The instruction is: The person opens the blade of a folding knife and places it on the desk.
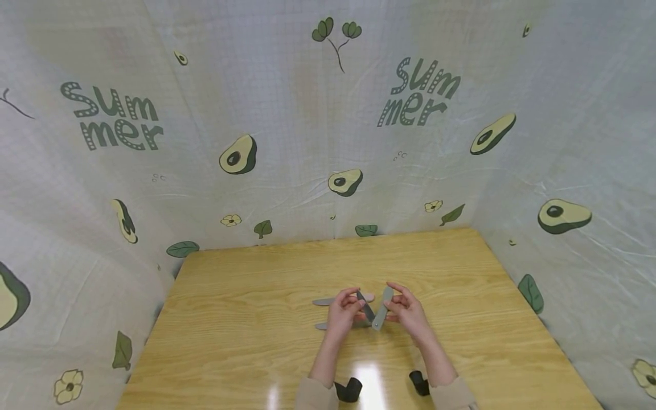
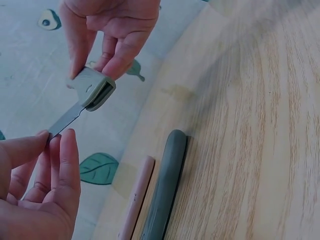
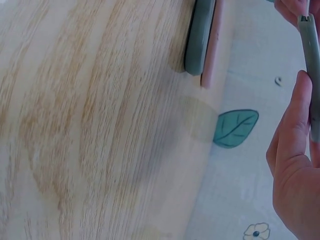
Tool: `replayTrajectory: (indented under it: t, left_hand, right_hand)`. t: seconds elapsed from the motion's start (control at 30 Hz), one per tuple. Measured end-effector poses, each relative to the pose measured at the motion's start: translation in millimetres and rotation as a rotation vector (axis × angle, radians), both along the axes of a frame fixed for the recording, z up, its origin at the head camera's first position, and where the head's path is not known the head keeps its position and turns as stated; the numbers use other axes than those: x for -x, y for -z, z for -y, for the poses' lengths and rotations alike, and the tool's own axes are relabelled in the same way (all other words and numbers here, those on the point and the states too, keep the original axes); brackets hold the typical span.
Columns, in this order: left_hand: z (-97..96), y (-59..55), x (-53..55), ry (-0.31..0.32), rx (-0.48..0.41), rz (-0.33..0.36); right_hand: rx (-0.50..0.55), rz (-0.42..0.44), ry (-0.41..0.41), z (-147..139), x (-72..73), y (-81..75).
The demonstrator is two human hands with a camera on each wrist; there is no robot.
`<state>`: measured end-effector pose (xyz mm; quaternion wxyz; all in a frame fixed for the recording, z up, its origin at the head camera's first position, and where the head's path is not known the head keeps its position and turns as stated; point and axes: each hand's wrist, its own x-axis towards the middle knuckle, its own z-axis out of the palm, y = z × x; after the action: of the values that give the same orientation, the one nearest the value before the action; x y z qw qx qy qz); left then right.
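Observation:
A folding knife [image 1: 382,310] with a grey-green handle is held above the table, its dark blade swung partway out so that blade and handle make a V. My left hand [image 1: 344,312] pinches the blade [image 2: 66,121] between thumb and fingers. The handle is gripped by my right hand [image 1: 408,312], thumb on one side and fingers on the other. Below and behind the left hand, two more knives lie with blades pointing left: a pink-handled knife [image 1: 370,296] farther back and a green-handled knife [image 2: 170,170] nearer. The left hand partly hides both in the head view.
The wooden table [image 1: 246,324] is enclosed at the back and sides by a pale curtain [image 1: 287,114] printed with avocados and leaves. Black wrist-worn pieces [image 1: 350,390] sit by both forearms. Light glares off the table's front.

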<state>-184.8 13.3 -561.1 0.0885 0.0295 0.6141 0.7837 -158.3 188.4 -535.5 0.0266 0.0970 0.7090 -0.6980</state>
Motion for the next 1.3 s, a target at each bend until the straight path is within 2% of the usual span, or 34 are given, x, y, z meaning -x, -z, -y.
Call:
replayTrajectory:
  t: [0.33, 0.6, 0.97, 1.3]
  left_hand:
    - [2.5, -6.5, 2.0, -0.056, -0.051, 0.018]
    - [5.4, -11.7, -0.7, -0.091, -0.066, 0.036]
    - [8.0, -7.7, -3.3, -0.118, -0.094, 0.025]
    - [10.1, -7.4, -3.6, -0.158, -0.165, 0.063]
  right_hand:
    - [0.046, -0.015, 0.021, -4, 0.0, -2.7]
    - [0.108, -0.068, 0.045, -6, -2.3, -1.1]
    - [0.156, -0.071, 0.066, -7, -5.3, 1.1]
    - [0.203, -0.075, 0.095, -7, -6.0, 1.7]
